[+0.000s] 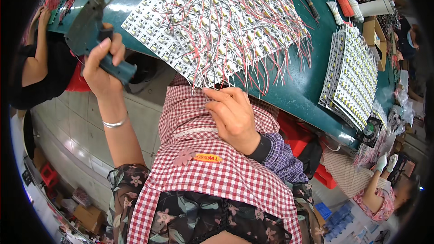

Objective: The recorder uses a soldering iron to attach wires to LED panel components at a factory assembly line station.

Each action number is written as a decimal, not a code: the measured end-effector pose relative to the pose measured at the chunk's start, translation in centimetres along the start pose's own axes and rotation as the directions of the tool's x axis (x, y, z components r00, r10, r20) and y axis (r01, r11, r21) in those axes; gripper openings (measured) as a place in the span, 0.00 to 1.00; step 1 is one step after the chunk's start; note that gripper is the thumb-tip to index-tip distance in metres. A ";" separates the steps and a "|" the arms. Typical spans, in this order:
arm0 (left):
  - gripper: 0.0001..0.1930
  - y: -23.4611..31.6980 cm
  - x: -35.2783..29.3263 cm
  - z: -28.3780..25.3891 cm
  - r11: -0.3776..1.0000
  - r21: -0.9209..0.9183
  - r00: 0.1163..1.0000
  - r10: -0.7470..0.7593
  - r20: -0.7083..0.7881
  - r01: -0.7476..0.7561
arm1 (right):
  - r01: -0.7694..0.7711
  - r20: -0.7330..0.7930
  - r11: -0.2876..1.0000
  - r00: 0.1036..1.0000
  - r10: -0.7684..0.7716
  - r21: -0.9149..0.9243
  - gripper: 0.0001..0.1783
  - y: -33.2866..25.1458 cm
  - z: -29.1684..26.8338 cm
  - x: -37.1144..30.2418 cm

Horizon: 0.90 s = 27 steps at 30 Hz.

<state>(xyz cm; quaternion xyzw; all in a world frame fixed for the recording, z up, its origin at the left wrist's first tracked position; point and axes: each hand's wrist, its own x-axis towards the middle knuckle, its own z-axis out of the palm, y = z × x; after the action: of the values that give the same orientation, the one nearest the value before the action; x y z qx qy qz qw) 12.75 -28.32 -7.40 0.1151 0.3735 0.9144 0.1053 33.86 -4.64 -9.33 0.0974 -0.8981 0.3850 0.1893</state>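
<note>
A soldering gun (88, 25), blue-grey and slightly blurred, is gripped in my left hand (103, 65), raised left of the boards with its tip end pointing up and away. A large white sheet of small circuit boards (151, 27) lies on the table, its near corner by the table's edge. Red, black and white wires (217, 36) stand up tangled across it. At that near corner my right hand (233, 115) is closed, thumb and finger pinching thin wire ends; exactly how many strands lie between the fingertips is too small to tell.
On the green table (296, 92), a stack of similar board sheets (352, 79) stands at right, beside a small black fan (371, 132). Beyond lie red (344, 7) and white wire bundles (334, 12) and a cardboard box (380, 40). Other people sit at left and lower right.
</note>
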 end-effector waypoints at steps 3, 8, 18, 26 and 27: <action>0.24 -0.8 -3.5 2.1 0.998 0.068 0.997 -0.013 -0.080 0.019 | -0.015 -0.017 1.000 1.000 0.015 0.001 0.11 0.0 0.1 0.0; 0.31 -0.6 -10.1 2.7 0.984 0.114 0.990 -0.128 -0.063 0.134 | -0.049 -0.150 0.997 0.987 0.056 0.051 0.12 0.0 0.4 0.0; 0.30 1.5 -19.4 4.3 0.790 0.556 0.963 -0.167 -0.211 0.258 | -0.076 -0.226 0.990 0.973 0.048 -0.119 0.20 0.1 0.3 -0.5; 0.15 1.9 -22.2 2.6 0.367 0.926 0.987 -0.155 -0.036 0.092 | -0.115 -0.221 0.985 0.972 0.085 -0.128 0.19 -0.2 0.8 -0.5; 0.15 1.8 -22.3 2.8 0.353 0.929 0.986 -0.161 -0.054 0.109 | -0.118 -0.224 0.985 0.971 0.087 -0.129 0.19 -0.2 0.9 -0.5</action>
<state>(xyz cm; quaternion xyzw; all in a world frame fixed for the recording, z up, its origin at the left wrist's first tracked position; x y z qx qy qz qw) 34.55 -33.92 -7.17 0.1445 0.8287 0.5304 0.1053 34.12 -5.40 -9.98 -0.0058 -0.9008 0.3379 0.2727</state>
